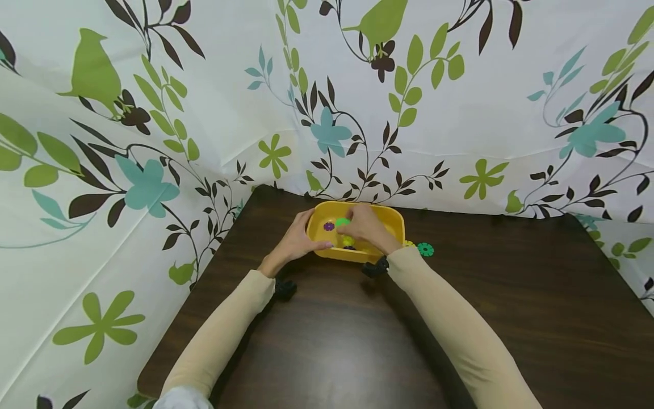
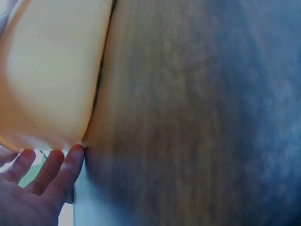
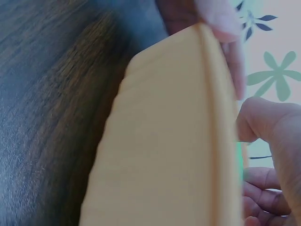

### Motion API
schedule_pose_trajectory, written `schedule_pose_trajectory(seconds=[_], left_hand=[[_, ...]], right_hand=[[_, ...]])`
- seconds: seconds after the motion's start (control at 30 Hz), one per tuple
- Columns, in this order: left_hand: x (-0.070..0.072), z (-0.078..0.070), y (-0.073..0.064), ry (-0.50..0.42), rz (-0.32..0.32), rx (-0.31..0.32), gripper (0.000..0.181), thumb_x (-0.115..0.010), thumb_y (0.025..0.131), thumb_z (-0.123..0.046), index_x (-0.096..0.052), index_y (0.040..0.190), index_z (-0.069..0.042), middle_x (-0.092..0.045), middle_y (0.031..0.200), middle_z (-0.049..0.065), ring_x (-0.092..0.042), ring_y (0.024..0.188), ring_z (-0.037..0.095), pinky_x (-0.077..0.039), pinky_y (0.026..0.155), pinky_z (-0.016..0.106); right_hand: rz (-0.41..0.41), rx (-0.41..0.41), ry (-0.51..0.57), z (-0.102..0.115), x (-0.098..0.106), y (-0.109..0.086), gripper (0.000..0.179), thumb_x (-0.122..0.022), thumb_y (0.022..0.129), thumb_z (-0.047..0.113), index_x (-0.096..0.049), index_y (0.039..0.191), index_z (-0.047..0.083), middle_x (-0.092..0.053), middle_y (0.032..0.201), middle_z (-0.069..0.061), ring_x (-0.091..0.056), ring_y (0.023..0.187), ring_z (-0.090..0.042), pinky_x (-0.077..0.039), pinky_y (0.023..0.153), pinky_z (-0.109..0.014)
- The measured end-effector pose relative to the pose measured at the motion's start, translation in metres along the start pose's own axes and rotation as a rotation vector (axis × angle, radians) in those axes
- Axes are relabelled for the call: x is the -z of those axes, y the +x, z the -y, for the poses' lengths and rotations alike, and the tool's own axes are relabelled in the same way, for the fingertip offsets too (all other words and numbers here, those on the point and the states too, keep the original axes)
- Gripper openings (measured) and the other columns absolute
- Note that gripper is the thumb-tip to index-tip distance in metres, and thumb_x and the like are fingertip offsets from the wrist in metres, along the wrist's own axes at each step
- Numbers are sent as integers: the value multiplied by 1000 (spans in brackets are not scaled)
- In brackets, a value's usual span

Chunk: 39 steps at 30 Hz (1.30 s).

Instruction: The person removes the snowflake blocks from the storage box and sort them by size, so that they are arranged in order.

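Note:
A yellow plastic basin (image 1: pixel 360 256) stands near the table's back edge. My left hand (image 1: pixel 298 238) holds its left end, thumb along the front rim; in the left wrist view the fingertips (image 2: pixel 56 157) touch the end wall. Inside the basin my right hand (image 1: pixel 364 226) has curled fingers and pinches a bright green flower-shaped disc (image 1: pixel 342 222). The right wrist view shows a green sliver (image 3: pixel 240 160) beside the right thumb (image 3: pixel 263 117), mostly hidden by the basin wall (image 3: pixel 164 122). A purple disc (image 1: pixel 328 226) and a yellow-green disc (image 1: pixel 348 241) lie on the basin's floor.
Just right of the basin, a green flower disc (image 1: pixel 426 249) lies on the dark wooden table (image 1: pixel 511 295), with a yellow disc (image 1: pixel 409 243) partly behind the right forearm. A cloth with leaf and bird prints (image 1: pixel 434 113) hangs behind the table and along its left side.

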<state>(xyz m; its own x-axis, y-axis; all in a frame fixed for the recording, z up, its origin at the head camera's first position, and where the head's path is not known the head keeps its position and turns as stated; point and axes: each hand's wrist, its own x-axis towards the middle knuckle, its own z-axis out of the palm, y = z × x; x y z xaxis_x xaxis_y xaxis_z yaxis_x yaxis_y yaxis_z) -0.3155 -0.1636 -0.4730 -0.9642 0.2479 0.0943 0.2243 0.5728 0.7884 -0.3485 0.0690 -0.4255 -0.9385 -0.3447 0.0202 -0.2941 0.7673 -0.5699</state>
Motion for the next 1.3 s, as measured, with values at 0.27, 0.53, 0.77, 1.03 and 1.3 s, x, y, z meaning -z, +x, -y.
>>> schedule_pose_trajectory(seconds=[0.27,0.53,0.77,1.03,1.3], left_hand=[[-2,-1,0,-26,-15,6,118,-95,83,-37,-25,174,-9,-32,174,19,-47,150,41,-41,127,60],[1,-1,-2,-16,-19,2,119,-95,82,-38,-25,174,-10,-33,173,19,-47,149,41,-42,127,59],[0,0,-2,-7,-16,-1,120,-96,82,-38,-25,174,-10,-33,173,19,-46,151,42,-41,127,60],[1,0,-3,-6,-17,7,120,-95,83,-37,-23,174,-6,-32,174,20,-43,154,43,-38,129,62],[0,2,-2,0,-8,2,122,-94,81,-45,-24,174,-11,-33,173,20,-48,149,41,-43,126,59]], right_hand=[[-78,32,56,-14,24,-26,52,-79,88,30,-73,126,-4,-74,126,-22,-69,110,-35,-61,101,-50],[-178,81,116,-37,43,-55,50,-75,89,28,-74,126,-5,-76,123,-24,-70,112,-39,-60,99,-54],[-279,88,110,-61,54,-80,42,-78,88,25,-77,118,-4,-77,115,-24,-70,102,-38,-60,89,-51],[-313,45,76,-85,65,-103,36,-82,90,18,-77,117,-6,-70,107,-22,-67,92,-31,-57,79,-36],[-354,11,36,-114,72,-121,39,-83,91,22,-76,118,-5,-71,109,-22,-69,94,-34,-58,79,-37]])
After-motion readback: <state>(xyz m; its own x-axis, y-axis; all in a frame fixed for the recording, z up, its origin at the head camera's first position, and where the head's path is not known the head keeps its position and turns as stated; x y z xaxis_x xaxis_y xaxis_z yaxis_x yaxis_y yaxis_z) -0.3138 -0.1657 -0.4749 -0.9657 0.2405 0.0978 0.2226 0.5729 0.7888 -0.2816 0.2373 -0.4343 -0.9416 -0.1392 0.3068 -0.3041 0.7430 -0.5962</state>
